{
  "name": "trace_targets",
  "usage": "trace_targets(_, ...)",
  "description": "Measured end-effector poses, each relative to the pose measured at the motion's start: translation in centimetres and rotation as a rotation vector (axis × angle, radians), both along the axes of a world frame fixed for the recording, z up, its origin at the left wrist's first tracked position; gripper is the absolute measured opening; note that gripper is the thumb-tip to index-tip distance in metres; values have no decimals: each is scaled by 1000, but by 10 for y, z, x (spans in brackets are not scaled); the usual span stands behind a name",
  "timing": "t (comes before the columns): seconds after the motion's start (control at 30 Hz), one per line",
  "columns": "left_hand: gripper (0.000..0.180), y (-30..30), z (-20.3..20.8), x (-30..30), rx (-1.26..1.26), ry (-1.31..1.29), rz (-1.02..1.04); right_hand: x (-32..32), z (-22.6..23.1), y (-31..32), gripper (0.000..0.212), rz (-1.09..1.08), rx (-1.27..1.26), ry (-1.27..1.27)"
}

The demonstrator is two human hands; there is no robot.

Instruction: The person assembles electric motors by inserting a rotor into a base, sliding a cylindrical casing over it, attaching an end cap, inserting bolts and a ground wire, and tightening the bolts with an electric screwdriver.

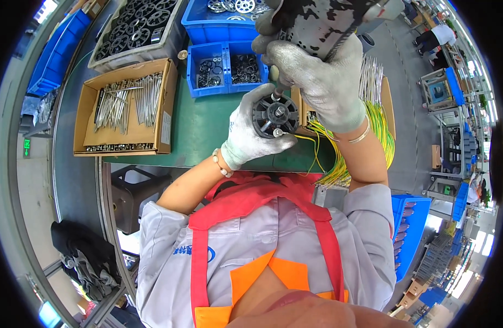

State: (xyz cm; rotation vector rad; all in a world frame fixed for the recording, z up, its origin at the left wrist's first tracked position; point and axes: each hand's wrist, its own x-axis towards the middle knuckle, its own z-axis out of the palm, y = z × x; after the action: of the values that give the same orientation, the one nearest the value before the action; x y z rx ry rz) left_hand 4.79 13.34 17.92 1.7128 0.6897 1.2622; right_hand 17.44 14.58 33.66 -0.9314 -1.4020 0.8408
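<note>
My gloved left hand (244, 135) is wrapped round a black, round, slotted part (267, 116) with a metal hub at its centre, held above the green table. In my gloved right hand (333, 85) is a worn black-and-grey power screwdriver (317, 24), pointing down. Its bit meets the far edge of the round part, near a screw; the exact contact is too small to tell. At the part's near edge sits a metal terminal (278, 132), from which a yellow-green wire (309, 136) runs to the right.
A cardboard box of metal rods (164, 106) stands left on the green table (199, 128). Blue bins (208, 92) with small rings lie beyond my hands, a grey crate of black discs (101, 64) at far left. Bundled yellow-green wires (380, 134) hang at right. Another person (440, 37) is far off.
</note>
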Motion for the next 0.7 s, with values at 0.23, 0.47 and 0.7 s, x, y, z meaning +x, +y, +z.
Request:
trace_targets(0.23,99,-1,0,0,-43,-36,-32,2,7,1,34,71,53,168)
trace_targets(0.47,101,-1,5,-3,-81,43,-37,2,19,-34,43,184,48,221)
trace_targets(0.7,93,7,0,-2,-4,134,3,0,1,-42,43,133,38,15)
